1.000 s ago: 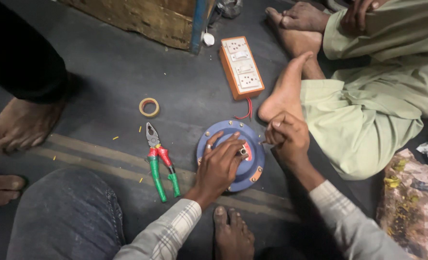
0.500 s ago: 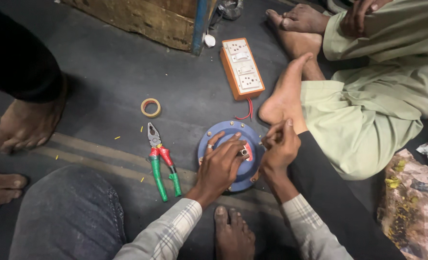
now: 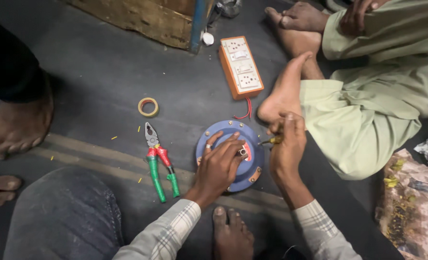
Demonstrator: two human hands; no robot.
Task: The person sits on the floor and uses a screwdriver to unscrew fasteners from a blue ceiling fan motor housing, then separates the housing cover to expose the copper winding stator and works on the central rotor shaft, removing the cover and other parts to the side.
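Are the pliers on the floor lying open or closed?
Slightly open: the pliers lie flat on the floor, their green handles spread apart. Neither hand touches them.

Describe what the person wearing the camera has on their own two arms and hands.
Both forearms are covered by long sleeves of pale checked cloth, white with thin grey lines, reaching the wrists. The left hand is bare except for a silver-coloured ring on one finger. The right hand is bare, with no ring, watch or glove visible.

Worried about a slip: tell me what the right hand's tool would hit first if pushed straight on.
Held by the right hand, the screwdriver points left at the blue round unit; probably its orange centre beside the left hand fingers, though depth is unclear.
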